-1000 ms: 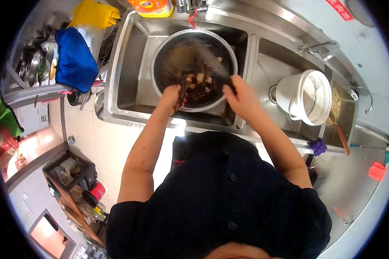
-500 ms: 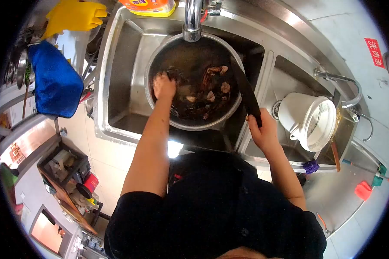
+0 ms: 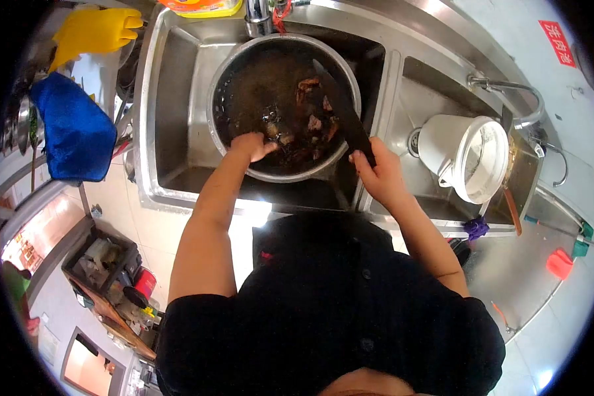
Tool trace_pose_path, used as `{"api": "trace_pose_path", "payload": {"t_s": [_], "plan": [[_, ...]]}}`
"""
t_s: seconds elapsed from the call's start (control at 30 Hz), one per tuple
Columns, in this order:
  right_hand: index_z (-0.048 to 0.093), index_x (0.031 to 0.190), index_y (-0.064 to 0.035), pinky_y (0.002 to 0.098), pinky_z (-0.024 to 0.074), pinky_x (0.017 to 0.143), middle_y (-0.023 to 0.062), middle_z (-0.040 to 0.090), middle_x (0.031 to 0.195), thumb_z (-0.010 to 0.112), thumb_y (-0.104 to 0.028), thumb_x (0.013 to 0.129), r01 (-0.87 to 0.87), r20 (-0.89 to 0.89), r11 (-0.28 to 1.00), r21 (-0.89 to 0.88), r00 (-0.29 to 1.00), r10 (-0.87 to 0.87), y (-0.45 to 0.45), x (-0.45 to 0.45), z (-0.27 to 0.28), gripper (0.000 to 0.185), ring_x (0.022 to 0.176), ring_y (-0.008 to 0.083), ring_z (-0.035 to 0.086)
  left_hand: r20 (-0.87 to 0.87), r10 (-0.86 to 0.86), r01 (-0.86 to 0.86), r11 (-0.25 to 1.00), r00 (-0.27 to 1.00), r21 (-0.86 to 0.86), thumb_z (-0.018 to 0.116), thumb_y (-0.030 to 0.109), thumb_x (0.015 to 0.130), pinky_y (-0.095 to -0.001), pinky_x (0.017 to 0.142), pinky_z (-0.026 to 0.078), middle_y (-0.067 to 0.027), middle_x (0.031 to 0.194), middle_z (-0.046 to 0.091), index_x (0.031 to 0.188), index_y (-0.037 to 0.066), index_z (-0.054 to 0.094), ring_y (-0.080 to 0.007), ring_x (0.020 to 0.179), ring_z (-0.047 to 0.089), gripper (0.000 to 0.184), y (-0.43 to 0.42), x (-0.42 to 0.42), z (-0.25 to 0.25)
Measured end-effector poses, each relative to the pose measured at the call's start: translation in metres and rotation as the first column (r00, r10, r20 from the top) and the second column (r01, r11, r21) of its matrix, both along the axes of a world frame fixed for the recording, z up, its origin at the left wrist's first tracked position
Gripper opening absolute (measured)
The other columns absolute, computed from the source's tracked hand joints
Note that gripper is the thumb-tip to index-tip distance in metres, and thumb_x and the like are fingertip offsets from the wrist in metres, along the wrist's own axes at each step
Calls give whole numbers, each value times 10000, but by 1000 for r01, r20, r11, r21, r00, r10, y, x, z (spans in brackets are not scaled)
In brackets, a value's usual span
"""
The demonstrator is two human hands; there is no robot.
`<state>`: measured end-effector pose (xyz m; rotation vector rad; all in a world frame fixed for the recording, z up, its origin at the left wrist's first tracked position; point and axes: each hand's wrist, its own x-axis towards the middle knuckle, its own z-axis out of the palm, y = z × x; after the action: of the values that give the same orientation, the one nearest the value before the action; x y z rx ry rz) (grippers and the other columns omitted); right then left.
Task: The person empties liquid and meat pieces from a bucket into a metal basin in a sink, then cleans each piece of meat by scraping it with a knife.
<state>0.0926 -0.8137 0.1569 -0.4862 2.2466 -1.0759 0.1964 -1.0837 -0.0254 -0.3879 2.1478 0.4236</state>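
A round metal basin [image 3: 211, 109] stands in the left sink, filled with dark brown water. Reddish-brown chunks [image 3: 315, 123], which look like meat, show in its right half. My left hand [image 3: 251, 146] is over the basin's near-left rim, fingers apart, with nothing visible in it; some fingertips are hard to make out. Near it the water is rippled and glinting around a pale chunk. Along the basin's right side, my right hand [image 3: 381, 173] is closed round the handle end of a long dark knife [image 3: 344, 113], its blade slanting over the water.
The faucet [image 3: 258, 20] rises behind the basin. A white bucket [image 3: 435, 152] lies tipped in the right sink [image 3: 402, 99], near a second faucet [image 3: 508, 84]. At left hang a blue cloth [image 3: 76, 132] and a yellow glove [image 3: 96, 33]. A purple cloth [image 3: 475, 228] is on the front edge.
My left hand has drawn back from the basin's left-middle toward its near rim, and its fingers have spread. The knife stays in my right hand. The whole view has shifted slightly.
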Motion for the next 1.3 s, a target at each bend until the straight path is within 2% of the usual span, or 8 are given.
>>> {"api": "trace_pose_path", "payload": {"t_s": [0.1,0.23,0.37,0.5,0.7,0.93,1.23,1.3], "plan": [[490,927,-26,470,449,617,226,584,776,592,-189,880,-21,-44,999,-30,999,20,3,5,5,198,748,440,578,36,-232,229,971,972,72,550,433,898,-448,911,463,-183,1153,618,1180,-1,554,-367,1086,576,518,7,12,13],[499,964,-24,476,452,636,231,592,794,581,-194,888,-36,-70,999,11,997,36,5,13,22,204,766,438,586,-305,188,-187,982,934,33,597,299,882,-424,768,523,-174,1011,656,1182,28,565,-327,908,646,405,7,28,38],[503,998,-21,473,459,661,241,605,857,568,-204,895,-83,-129,996,28,988,86,2,26,28,221,808,431,594,223,938,-663,9,265,749,535,79,912,-247,529,508,-80,931,604,1402,94,359,-123,699,582,521,9,37,112],[512,1008,-28,481,473,704,218,619,899,564,-202,891,-176,-224,984,10,959,173,-20,44,40,216,820,420,598,386,900,-407,-281,202,869,568,42,885,-198,455,389,-68,903,608,1324,58,443,-79,644,534,457,14,55,169],[518,934,-51,458,505,627,185,605,834,579,-134,833,-364,-638,931,-26,723,265,-69,29,52,145,763,355,625,-114,957,-524,243,266,816,574,-41,821,-194,486,351,-38,862,617,1118,-27,577,-61,634,491,297,32,62,223],[483,904,-56,466,523,617,180,577,774,498,-127,841,-520,-592,830,202,610,527,-82,57,83,96,742,376,635,-199,980,-243,193,2,951,571,-72,805,-201,774,451,-26,949,638,1100,-22,589,-71,830,568,301,44,59,242],[506,890,-50,478,527,613,167,590,762,527,-115,829,-512,-646,846,151,597,476,-69,62,94,91,662,363,634,-552,833,-256,541,35,801,555,-93,809,-198,757,454,-47,967,646,1094,-14,556,-80,816,572,296,48,50,236],[501,880,-54,455,523,572,155,589,763,533,-115,826,-473,-678,867,159,586,444,-69,59,100,88,658,345,636,-378,925,-204,379,47,903,559,-84,820,-201,743,457,-50,978,643,1106,-14,546,-78,800,564,295,50,52,245]]}}
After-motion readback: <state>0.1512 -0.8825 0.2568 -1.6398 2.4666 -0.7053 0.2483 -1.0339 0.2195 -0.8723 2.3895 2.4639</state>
